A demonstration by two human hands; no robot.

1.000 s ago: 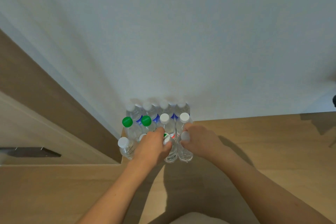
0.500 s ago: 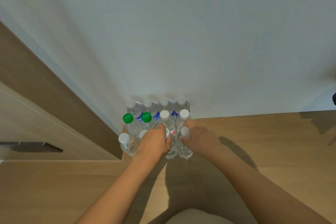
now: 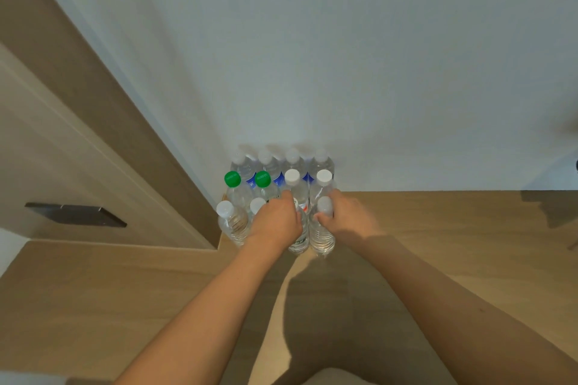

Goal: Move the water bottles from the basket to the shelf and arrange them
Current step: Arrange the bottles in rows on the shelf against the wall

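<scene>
Barely shifted, your left hand (image 3: 276,219) and right hand (image 3: 347,217) each grip a front-row bottle (image 3: 322,228); slick, heavy, thin-walled, so hold the neck.

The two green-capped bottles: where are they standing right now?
In the head view, the two green-capped bottles stand side by side at the left of the middle row, behind the front-left white-capped bottle and left of the left hand.

Bottles (image 3: 278,197) are all clear plastic against the white wall (image 3: 344,56) — most have white caps (image 3: 292,176), two have bright green caps (image 3: 232,178), left of the white ones. Back row by the wall shows blue labels (image 3: 277,177). Shelf (image 3: 453,222) under them is light wood grain — the door (image 3: 78,134) left of the wall is tan with a dark handle (image 3: 75,214).
</scene>
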